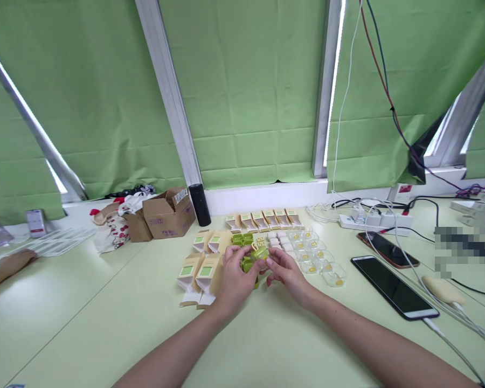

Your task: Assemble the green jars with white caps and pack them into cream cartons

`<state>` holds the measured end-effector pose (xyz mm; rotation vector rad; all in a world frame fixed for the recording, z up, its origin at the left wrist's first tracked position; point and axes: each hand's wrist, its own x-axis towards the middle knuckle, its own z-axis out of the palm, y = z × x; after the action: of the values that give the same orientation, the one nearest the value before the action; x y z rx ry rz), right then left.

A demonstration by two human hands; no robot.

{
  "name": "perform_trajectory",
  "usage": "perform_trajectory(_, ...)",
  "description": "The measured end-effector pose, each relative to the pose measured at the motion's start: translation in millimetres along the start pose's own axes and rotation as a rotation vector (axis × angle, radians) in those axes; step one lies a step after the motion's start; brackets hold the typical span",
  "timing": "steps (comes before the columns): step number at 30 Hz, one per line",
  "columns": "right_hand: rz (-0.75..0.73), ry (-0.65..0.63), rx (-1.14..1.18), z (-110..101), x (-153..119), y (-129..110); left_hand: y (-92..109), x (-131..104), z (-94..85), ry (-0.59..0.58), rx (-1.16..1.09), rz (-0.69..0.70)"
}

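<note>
Between both hands, above the middle of the table, is a small green container (260, 252) with a pale yellow, loop-shaped piece at its top; its exact kind is unclear. My left hand (239, 276) grips it from the left with thumb and fingers. From the right, my right hand (286, 272) pinches its edge with the fingertips. Other green containers (242, 237) stand just behind and under my left hand, partly hidden. White blocks (280, 239) sit behind my right hand. Clear plastic cups (310, 250) with yellow pieces inside are lined up to the right.
Open cream boxes (204, 272) with green squares stand left, and more small boxes (262, 220) line the back. A cardboard box (167, 215) and black cylinder (200, 205) are behind. Phones (394, 285), cables and a power strip (375, 221) lie right. Another person's hand (16, 262) rests far left.
</note>
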<state>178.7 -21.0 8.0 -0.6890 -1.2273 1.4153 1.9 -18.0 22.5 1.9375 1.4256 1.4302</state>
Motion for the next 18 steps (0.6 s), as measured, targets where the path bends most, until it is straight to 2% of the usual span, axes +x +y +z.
perform_trajectory(8,0.124,0.011,0.279,-6.2,3.4,4.5,-7.2,-0.7,-1.0,-0.048,-0.163,0.061)
perform_trajectory(18,0.199,-0.055,0.356,-15.7,10.1,21.0,-13.2,-1.0,3.2,-0.028,-0.207,0.066)
